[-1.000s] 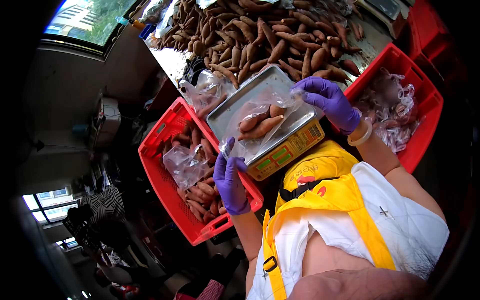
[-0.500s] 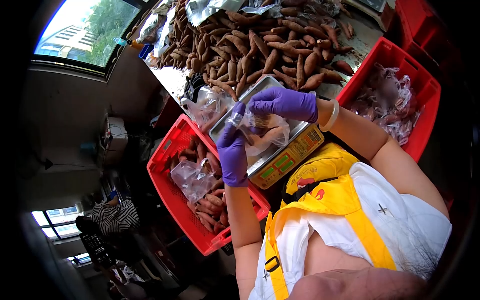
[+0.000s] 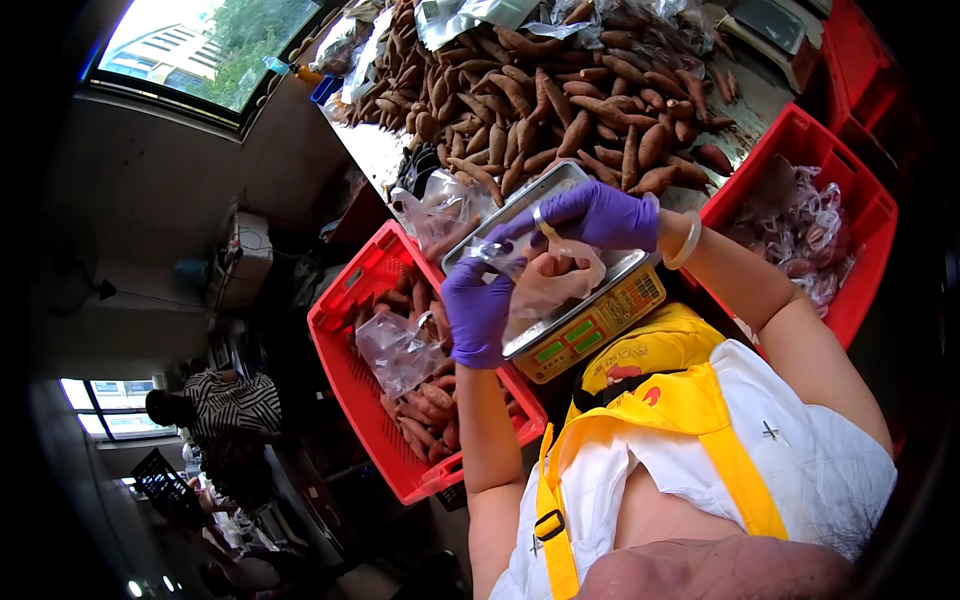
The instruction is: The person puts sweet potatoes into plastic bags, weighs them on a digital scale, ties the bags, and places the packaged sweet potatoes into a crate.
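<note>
A clear plastic bag (image 3: 565,277) with sweet potatoes inside rests over the metal pan of a yellow-sided digital scale (image 3: 600,318). My left hand (image 3: 478,312), in a purple glove, is closed on the bag's gathered plastic at its upper left. Across from it, my right hand (image 3: 605,217), gloved alike, pinches the top of the same bag. Just beyond the pan lies another filled plastic bag (image 3: 445,212).
Loose sweet potatoes (image 3: 560,100) are heaped on the table. A red crate (image 3: 372,440) of sweet potatoes with a plastic bag stands left; another red crate (image 3: 870,215) holds bagged ones at right. A person in a striped top (image 3: 235,405) is in the background.
My right hand has pulled in lower over the bag's top, and the bag's neck is drawn up between both hands. The view has shifted slightly; the background person stands differently.
</note>
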A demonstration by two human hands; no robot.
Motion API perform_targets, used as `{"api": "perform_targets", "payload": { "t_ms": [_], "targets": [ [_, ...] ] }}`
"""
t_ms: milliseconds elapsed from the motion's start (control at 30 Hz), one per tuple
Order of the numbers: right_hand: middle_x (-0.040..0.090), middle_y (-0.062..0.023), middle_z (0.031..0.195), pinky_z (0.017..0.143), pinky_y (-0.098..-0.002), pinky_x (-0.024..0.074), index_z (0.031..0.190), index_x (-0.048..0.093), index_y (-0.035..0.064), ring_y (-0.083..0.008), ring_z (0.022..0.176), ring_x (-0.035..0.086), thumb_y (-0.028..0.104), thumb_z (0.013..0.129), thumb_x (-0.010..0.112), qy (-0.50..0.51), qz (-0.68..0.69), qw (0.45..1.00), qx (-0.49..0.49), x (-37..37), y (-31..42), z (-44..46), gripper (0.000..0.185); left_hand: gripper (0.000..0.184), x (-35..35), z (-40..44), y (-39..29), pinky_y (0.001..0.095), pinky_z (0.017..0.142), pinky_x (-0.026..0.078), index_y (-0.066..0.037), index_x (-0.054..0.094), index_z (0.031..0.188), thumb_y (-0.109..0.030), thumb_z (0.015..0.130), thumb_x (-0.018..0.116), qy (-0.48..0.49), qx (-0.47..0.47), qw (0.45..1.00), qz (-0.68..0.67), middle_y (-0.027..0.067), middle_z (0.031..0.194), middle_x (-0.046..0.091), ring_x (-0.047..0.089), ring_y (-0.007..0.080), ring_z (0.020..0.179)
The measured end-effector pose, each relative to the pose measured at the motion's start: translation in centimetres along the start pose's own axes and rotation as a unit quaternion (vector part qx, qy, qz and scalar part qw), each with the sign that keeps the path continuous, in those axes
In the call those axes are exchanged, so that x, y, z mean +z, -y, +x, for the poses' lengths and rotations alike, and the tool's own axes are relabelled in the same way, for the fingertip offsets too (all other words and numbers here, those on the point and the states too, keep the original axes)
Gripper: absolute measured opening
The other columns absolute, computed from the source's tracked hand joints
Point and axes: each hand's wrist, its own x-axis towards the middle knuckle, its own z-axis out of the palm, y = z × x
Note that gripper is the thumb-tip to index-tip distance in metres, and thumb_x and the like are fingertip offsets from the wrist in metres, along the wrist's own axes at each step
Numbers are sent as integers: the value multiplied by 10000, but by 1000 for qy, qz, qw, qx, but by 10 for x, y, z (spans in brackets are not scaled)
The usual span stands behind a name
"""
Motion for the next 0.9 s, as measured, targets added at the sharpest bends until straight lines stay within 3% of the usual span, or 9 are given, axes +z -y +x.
{"api": "perform_targets", "payload": {
  "t_ms": [100,233,300,433,533,633,733,767,900],
  "targets": [
    [704,-109,1041,819,-287,538,1119,678,81,-178,900,687,6,834,652,-30,-236,954,-181,8,5,26,296,374,-20,4,-17,279,846,508,2,675,1111,37,746,752,59,-133,980,-134,57,1024,679,620,116,903],
    [686,-97,1087,920,-297,480,1155,675,37,-182,1016,641,-35,837,633,-23,-23,962,-272,49,1,41,329,323,6,9,-31,272,846,497,-3,668,1070,-45,765,766,80,-100,967,-220,32,993,680,622,130,919],
    [700,-72,956,849,-284,504,1063,696,26,-145,879,649,27,872,644,-56,172,980,77,37,-8,24,198,351,-4,6,4,274,815,511,4,647,1076,-69,760,780,84,-204,944,-245,56,1045,652,622,129,930],
    [689,-46,814,755,-263,499,966,699,27,-101,759,600,220,848,713,28,-3,975,220,-1,-87,-48,227,318,-51,-32,137,327,805,517,-35,706,983,-120,684,776,-157,-98,925,333,92,865,674,652,213,851],
    [606,-149,702,665,-353,470,754,654,33,-259,645,589,227,799,724,114,-241,963,37,11,-80,-69,211,243,-45,-67,164,328,788,515,-93,730,931,-155,696,727,-106,-78,909,396,87,847,676,645,227,805],
    [594,-163,707,638,-414,458,653,591,54,-371,648,565,181,766,695,48,-328,941,-68,9,-101,-56,200,183,-43,-62,97,354,784,505,-11,709,888,-25,726,623,-71,-233,954,-173,80,859,688,646,256,831],
    [610,-166,741,649,-406,465,710,632,48,-370,682,575,185,781,692,41,-295,951,-85,6,-106,-53,166,172,-24,-40,62,372,746,441,-2,659,856,-23,727,547,45,-237,706,-666,92,830,643,587,266,804],
    [617,-170,763,661,-398,472,743,656,48,-372,697,577,184,790,692,51,-279,954,-91,4,-106,-52,148,197,-29,-36,81,353,702,417,-31,648,876,-34,722,525,-21,-247,726,-642,62,863,634,572,251,832],
    [630,-142,798,744,-364,488,893,703,56,-289,772,624,168,871,645,54,-172,981,70,15,-85,-85,128,472,-37,-40,193,313,649,418,-104,657,1108,43,718,434,-157,-360,521,-758,22,1049,674,594,197,875]
  ]
}}
